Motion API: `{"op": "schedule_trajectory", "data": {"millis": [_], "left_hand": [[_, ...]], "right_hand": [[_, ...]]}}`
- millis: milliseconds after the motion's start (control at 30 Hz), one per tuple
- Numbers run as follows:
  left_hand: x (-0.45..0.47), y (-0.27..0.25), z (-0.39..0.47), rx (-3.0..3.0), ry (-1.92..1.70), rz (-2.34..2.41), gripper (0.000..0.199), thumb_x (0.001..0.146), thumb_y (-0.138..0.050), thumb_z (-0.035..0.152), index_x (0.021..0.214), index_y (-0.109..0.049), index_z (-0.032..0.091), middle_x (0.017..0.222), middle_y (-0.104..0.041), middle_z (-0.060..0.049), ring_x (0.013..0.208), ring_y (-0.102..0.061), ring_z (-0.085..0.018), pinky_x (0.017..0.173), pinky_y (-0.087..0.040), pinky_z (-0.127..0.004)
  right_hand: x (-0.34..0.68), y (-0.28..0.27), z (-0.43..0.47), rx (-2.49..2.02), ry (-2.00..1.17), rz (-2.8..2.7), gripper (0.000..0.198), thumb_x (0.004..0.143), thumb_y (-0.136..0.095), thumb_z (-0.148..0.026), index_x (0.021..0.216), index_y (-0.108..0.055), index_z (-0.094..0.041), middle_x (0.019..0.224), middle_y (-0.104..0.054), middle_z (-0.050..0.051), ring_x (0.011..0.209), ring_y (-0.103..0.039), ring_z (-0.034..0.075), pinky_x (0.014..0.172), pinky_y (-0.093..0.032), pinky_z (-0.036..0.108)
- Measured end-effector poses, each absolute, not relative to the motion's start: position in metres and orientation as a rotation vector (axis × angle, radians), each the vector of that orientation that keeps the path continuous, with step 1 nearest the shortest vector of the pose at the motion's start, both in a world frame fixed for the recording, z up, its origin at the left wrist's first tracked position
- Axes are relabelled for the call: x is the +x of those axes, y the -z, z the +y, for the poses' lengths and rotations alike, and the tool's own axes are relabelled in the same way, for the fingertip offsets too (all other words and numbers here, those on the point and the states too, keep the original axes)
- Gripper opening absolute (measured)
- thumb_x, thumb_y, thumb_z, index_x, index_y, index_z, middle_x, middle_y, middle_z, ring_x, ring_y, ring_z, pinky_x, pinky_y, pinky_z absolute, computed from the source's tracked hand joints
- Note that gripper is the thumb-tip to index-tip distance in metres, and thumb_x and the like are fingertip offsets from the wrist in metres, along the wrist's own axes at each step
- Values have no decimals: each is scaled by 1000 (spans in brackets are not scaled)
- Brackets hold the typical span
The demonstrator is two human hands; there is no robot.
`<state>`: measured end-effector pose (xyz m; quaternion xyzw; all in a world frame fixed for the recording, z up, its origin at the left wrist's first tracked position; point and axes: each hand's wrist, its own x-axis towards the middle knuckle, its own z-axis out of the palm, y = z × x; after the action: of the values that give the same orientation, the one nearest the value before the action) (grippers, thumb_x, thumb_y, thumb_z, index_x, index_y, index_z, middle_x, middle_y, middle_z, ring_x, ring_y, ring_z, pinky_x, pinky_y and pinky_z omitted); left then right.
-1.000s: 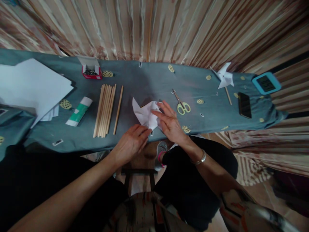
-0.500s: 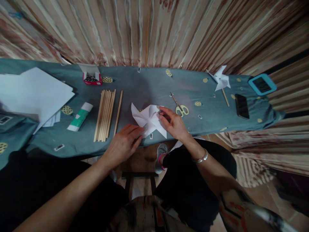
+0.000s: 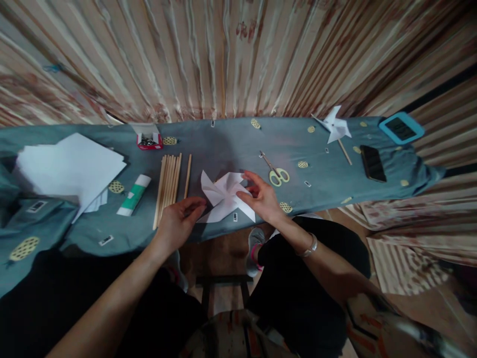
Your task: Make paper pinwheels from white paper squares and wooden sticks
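Observation:
A white paper pinwheel [image 3: 225, 195] without a stick lies near the table's front edge, its blades folded in toward the middle. My right hand [image 3: 264, 200] grips its right side between thumb and fingers. Just left of the paper, my left hand [image 3: 178, 222] hovers with curled fingers and a small gap between thumb and forefinger; I see nothing in it. Beyond that hand lie a single wooden stick [image 3: 188, 175] and a row of several similar sticks [image 3: 169, 181]. Scissors [image 3: 276, 174] with pale green handles rest behind my right hand.
To the left are a stack of white paper [image 3: 70, 166], a green-and-white glue stick [image 3: 134, 194] and a small red box [image 3: 149, 141] of metal pieces. On the right lie a pinwheel on a stick [image 3: 336, 128], a phone [image 3: 373, 163] and a blue-framed timer [image 3: 401, 128].
My left hand has let go of the pinwheel's lower left blade and moved left. My right hand stays on the right side. The view has shifted slightly.

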<state>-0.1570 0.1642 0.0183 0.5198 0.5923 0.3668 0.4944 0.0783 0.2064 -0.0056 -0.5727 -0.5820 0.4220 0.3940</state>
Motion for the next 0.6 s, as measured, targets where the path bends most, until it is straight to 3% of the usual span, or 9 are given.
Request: {"op": "schedule_trajectory", "data": {"millis": [167,367,600], "left_hand": [[-152,-17,167,1061,-1009,1260,39,70,-76,42,99,-67,17,97,-75,-8,98,-69,-25,96,-52,-40],[-149,-15,173,792,-1137,1206,60,66,-79,34,117,-51,19,102,-73,-6,99,-69,-21,97,-52,-44],[-148,-35,179,527,-999,1004,32,75,-70,33,101,-63,15,100,-74,-9,88,-72,-20,86,-58,-35]], "right_hand": [[71,7,211,-1342,-1170,-1329,61,70,-72,-28,129,-55,-24,130,-64,12,75,-67,14,69,-58,34],[71,0,218,-1249,-1273,-1285,58,69,-75,-33,124,-57,-28,129,-65,9,73,-66,13,69,-59,34],[66,-27,219,-1160,-1212,-1357,55,76,-71,-37,128,-54,-30,137,-59,7,83,-70,18,73,-61,38]]}}
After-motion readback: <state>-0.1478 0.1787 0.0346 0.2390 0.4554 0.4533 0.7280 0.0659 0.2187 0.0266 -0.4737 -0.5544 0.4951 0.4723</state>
